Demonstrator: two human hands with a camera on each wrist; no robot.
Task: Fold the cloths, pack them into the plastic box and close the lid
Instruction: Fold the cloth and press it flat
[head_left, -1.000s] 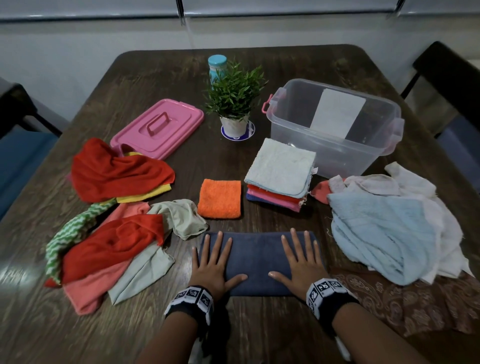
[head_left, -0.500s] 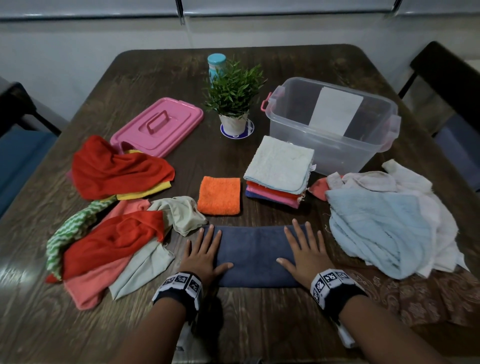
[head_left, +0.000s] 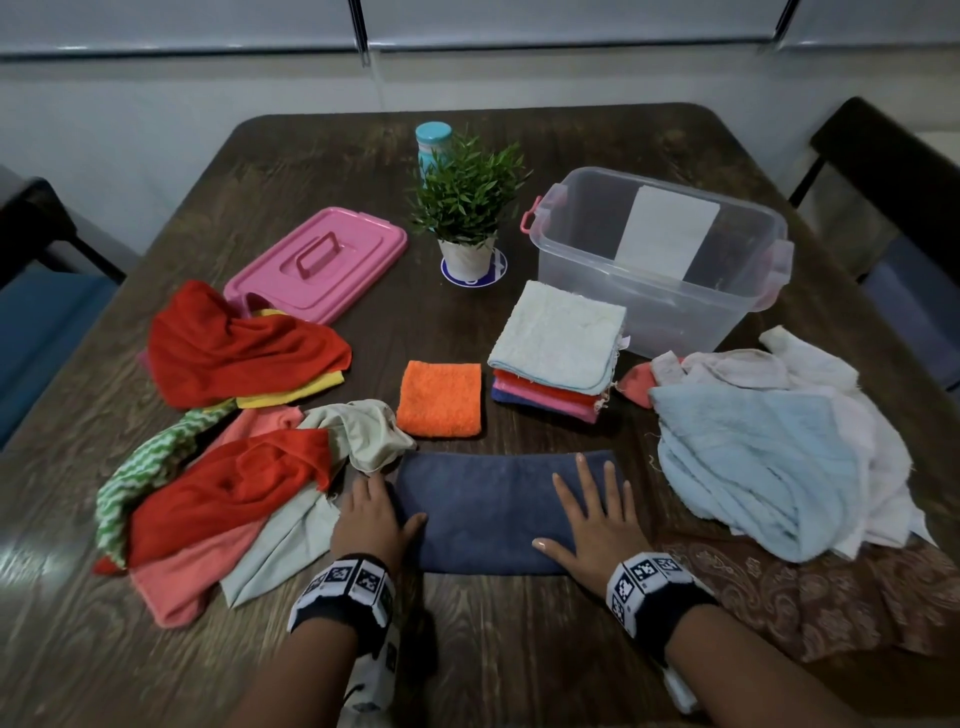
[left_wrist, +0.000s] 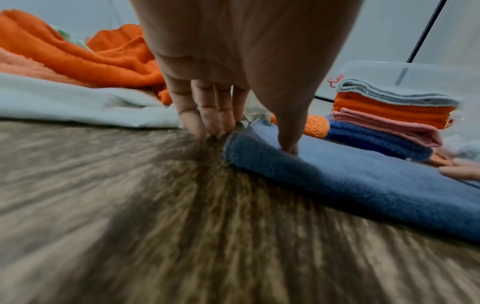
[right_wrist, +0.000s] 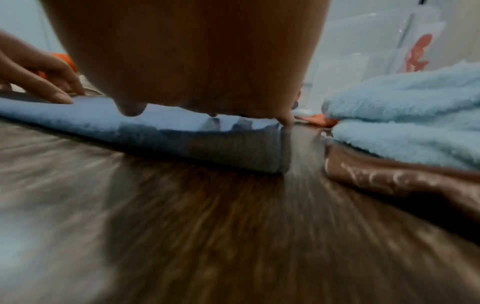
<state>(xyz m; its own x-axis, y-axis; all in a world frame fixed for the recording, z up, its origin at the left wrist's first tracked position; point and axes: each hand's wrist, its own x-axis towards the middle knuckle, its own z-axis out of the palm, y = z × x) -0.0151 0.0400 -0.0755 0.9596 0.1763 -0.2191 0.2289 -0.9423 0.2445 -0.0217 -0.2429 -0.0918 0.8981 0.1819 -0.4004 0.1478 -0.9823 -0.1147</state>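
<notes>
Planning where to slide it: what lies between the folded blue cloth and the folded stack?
Only bare table, as the head view shows, between the blue cloth and the stack.

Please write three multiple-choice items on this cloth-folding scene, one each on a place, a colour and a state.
1. Where does the pink lid lie?
A. On the plastic box
B. On the table, left of the potted plant
C. Under the folded stack

2. What colour is the cloth under both hands?
A. Dark blue
B. Yellow
C. Green

3. What state is the plastic box in?
A. Shut with the lid
B. Full of cloths
C. Open, with no folded cloths packed in it

Key: 1 B, the lid lies flat on the table to the left of the potted plant. 2 A, the left hand and right hand both rest on the dark blue cloth. 3 C, the box stands lidless and the folded stack sits outside in front of it.
</notes>
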